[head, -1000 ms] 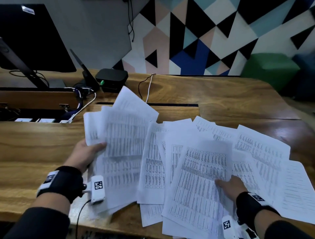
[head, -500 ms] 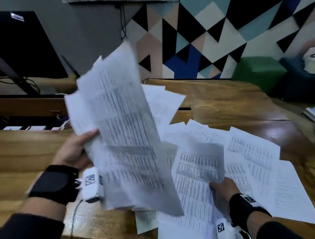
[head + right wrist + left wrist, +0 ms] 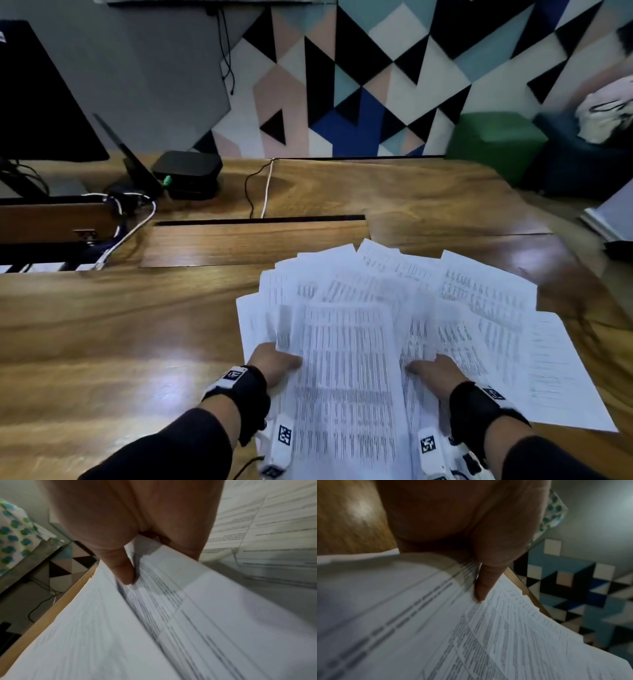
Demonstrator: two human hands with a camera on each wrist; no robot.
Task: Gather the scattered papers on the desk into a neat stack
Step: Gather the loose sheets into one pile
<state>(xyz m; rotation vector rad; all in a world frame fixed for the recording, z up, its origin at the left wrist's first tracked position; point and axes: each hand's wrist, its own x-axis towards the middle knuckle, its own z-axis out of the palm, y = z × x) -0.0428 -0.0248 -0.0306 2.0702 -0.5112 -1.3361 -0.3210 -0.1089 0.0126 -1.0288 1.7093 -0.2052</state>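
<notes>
Several white printed papers (image 3: 346,359) lie fanned in one overlapping pile on the right half of the wooden desk (image 3: 137,342). My left hand (image 3: 274,361) grips the pile's left edge, thumb (image 3: 482,588) on top and fingers hidden beneath the sheets. My right hand (image 3: 436,373) grips sheets in the middle of the pile, thumb (image 3: 126,573) pressed on top with paper edges (image 3: 154,550) tucked into the palm. More loose sheets (image 3: 555,370) spread out to the right, beyond my right hand. Motion blurs the print.
A black box (image 3: 187,171), a dark monitor (image 3: 37,102) and cables (image 3: 263,192) sit along the desk's back. An open cable hatch (image 3: 113,233) lies at back left. A green seat (image 3: 496,144) stands past the desk; a white item (image 3: 609,216) is at the right edge.
My left hand lifted its bundle from the desk's left side, swung it right and brought it onto the right-hand pile. Both hands now hold the pile close together.
</notes>
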